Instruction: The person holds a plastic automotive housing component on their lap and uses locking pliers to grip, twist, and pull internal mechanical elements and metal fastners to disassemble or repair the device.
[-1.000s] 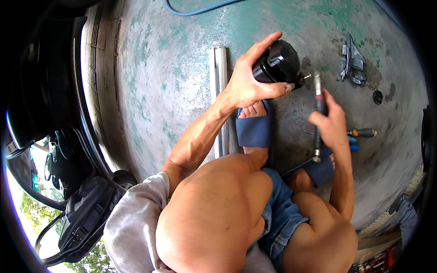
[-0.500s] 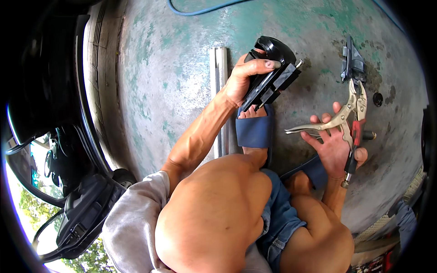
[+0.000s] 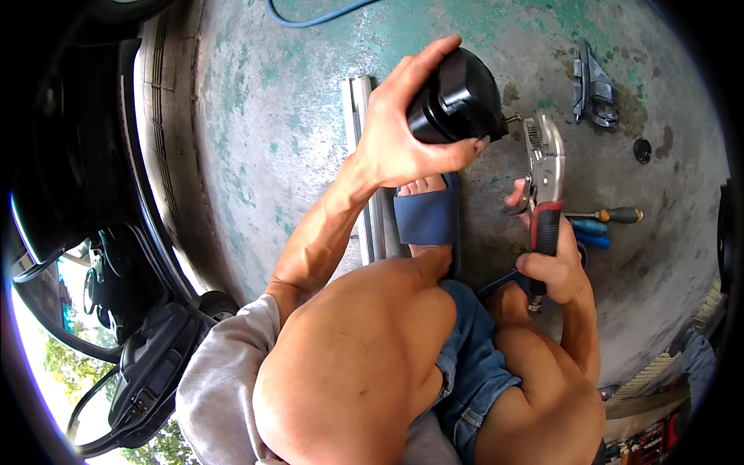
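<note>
Jutting from the right side of a glossy black housing [image 3: 457,97], a short metal bolt [image 3: 512,118] is pointed at the toothed head of a pair of locking pliers [image 3: 548,221], from which it is parted by a narrow gap. The housing is held above the floor [image 3: 279,116] by the left grip [image 3: 395,147], which is wrapped around it from the left, with the thumb laid along the near side. The pliers are held by the right grip [image 3: 561,273], closed about the red-and-black handle. Their long axis is aligned away from the person, nearly upright in the view, while the bolt is set across it, roughly sideways. The bolt is thus found just to the left of the pliers' head and almost level with it. Of the two grips, the left is placed nearer to the bolt; on the right side, only the tool's head is held close. Whether the pliers' jaws are parted cannot be told from this angle. A screwdriver [image 3: 622,215] is seen on the floor, to the right of the right grip.
</note>
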Available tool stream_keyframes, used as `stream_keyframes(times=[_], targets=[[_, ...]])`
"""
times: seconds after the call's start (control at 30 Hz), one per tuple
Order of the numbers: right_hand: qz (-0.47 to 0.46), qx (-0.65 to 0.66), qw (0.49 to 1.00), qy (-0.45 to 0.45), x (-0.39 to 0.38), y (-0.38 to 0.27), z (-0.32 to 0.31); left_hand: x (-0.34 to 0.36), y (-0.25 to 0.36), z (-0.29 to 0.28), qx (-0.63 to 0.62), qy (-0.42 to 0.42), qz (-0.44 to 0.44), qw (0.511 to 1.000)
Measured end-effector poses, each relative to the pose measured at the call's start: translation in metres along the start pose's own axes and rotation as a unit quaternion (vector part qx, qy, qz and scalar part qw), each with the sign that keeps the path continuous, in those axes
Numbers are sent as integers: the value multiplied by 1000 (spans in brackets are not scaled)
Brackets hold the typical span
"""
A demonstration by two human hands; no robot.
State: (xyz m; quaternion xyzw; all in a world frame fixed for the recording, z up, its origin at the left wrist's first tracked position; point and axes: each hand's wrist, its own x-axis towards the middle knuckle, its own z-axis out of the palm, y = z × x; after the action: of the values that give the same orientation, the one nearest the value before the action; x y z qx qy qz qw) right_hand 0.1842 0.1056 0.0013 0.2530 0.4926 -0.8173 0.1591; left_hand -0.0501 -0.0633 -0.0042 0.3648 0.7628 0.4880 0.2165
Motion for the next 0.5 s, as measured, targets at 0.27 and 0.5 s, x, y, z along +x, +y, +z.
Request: stream_keyframes(times=[0.27,0.5], targets=[[-55,-297,949,92,-8,-20,15,-2,14,-2,181,21,217,959],[-77,-346,927,124,-3,-24,25,-5,17,4,227,48,289,929]])
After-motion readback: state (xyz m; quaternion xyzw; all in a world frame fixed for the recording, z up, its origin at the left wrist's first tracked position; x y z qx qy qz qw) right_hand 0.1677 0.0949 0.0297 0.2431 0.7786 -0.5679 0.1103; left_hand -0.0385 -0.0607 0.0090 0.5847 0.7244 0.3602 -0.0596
